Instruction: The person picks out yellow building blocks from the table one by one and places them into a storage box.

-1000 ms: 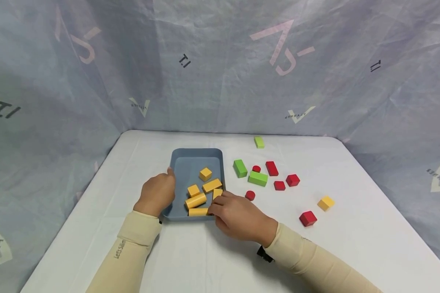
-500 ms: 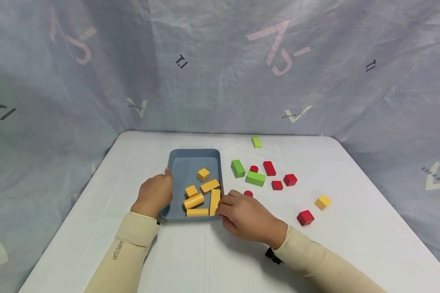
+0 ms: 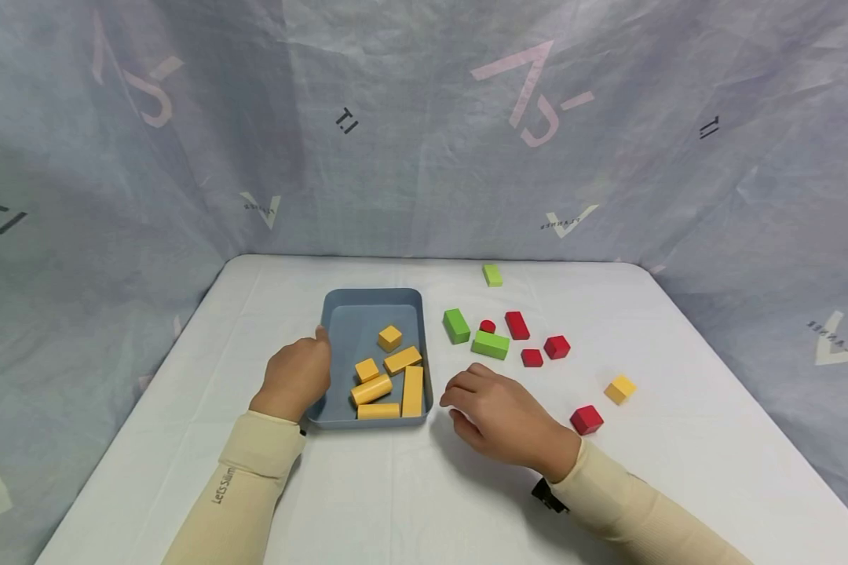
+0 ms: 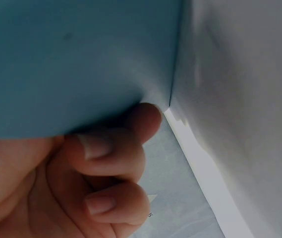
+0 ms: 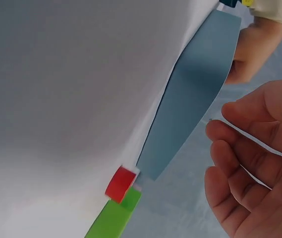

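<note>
A blue-grey tray (image 3: 353, 320) lies left of centre on the table. Inside it are several yellow blocks: a long block (image 3: 413, 391) along the right wall, a cylinder (image 3: 371, 390), another long piece (image 3: 378, 411) by the near wall, a shorter block (image 3: 403, 360) and two cubes. My left hand (image 3: 298, 377) grips the tray's left rim; its curled fingers (image 4: 116, 156) show against the wall in the left wrist view. Just outside the tray's near right corner, my right hand (image 3: 505, 416) hovers with loosely bent fingers, holding nothing. It hides a red disc in the head view.
Right of the tray lie green blocks (image 3: 491, 345), a red disc (image 3: 487, 326), a red block (image 3: 517, 325) and red cubes (image 3: 557, 347). A yellow cube (image 3: 619, 389) and a red cube (image 3: 586, 420) sit farther right. Grey cloth (image 3: 410, 157) surrounds the table.
My right hand has let go of the long yellow block at the tray's right wall and drawn back to the right. The left hand stays on the rim. The view shifts slightly.
</note>
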`<state>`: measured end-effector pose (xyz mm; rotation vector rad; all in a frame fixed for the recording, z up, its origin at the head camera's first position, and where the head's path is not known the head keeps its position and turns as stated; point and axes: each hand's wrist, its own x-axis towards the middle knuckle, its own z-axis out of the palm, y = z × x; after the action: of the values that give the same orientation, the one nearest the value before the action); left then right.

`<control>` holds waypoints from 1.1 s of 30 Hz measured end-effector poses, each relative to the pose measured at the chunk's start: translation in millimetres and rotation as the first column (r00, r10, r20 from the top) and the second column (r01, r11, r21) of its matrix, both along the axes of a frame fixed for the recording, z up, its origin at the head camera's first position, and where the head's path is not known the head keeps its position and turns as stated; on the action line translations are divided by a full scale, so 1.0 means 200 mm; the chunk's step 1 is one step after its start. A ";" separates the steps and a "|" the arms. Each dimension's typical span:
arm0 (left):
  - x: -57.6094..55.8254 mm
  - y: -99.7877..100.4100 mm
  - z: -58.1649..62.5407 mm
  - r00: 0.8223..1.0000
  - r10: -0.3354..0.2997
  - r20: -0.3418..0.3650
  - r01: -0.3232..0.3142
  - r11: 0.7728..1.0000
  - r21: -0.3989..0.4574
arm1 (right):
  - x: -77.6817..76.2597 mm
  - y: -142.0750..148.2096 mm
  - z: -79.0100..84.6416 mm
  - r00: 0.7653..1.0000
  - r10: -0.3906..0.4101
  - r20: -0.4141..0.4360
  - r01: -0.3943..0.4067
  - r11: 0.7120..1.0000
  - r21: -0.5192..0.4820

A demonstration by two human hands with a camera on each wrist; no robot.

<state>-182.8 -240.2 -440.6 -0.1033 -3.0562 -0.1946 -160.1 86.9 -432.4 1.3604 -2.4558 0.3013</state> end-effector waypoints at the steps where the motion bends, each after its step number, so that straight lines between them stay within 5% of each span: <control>1: 0.00 0.00 0.00 1.000 0.000 -0.003 0.000 1.000 0.000 | 0.00 0.01 0.00 1.000 -0.003 0.003 0.003 1.000 -0.003; 14: 0.01 0.00 0.00 1.000 -0.023 -0.016 0.023 1.000 0.013 | -0.01 0.12 0.02 0.997 -0.074 0.027 0.074 0.997 0.002; 33: 0.00 0.00 0.00 1.000 -0.017 -0.011 0.017 1.000 -0.008 | -0.06 0.33 0.09 0.984 -0.171 -0.049 0.168 0.984 -0.063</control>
<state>-183.2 -240.1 -441.4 -0.1310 -3.0459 -0.1826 -172.7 152.1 -414.6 1.1124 -2.4772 0.2890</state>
